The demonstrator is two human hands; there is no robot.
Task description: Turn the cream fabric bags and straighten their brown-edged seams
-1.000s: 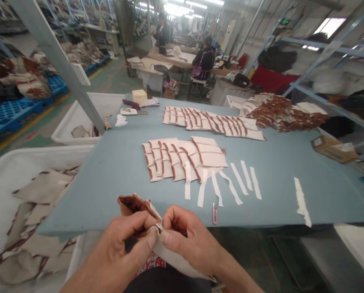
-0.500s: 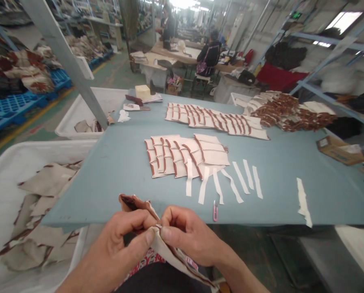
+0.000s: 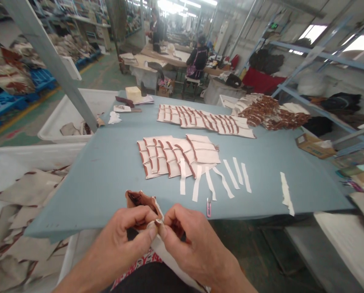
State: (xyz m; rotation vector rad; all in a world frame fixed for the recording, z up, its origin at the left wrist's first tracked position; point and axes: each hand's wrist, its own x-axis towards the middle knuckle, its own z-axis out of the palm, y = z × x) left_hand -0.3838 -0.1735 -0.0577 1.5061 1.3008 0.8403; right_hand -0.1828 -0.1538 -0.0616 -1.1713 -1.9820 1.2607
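A cream-and-brown sewn leather piece [image 3: 142,200] is pinched between my two hands, close to my lap at the table's near edge. My left hand [image 3: 125,236] grips its edge with thumb and forefinger. Right beside it, the thumb and fingers of my right hand [image 3: 189,236] hold the same edge, so the fingertips nearly meet. Part of the piece hangs down behind my right hand. Beyond my hands lie overlapping cream pieces with brown edges [image 3: 166,156], several white strips [image 3: 210,183] and pink thread snips [image 3: 208,207].
The blue-green table [image 3: 108,162] carries a long row of similar pieces [image 3: 206,120] and a brown-and-cream heap [image 3: 267,112] at the back right. White bins [image 3: 32,151] with leather pieces stand left, by a slanted metal post [image 3: 50,61]. A person [image 3: 197,59] sits farther back.
My view has turned slightly right, so the table items appear shifted left. My right hand has rolled over the seam a little; both hands keep hold of the leather piece.
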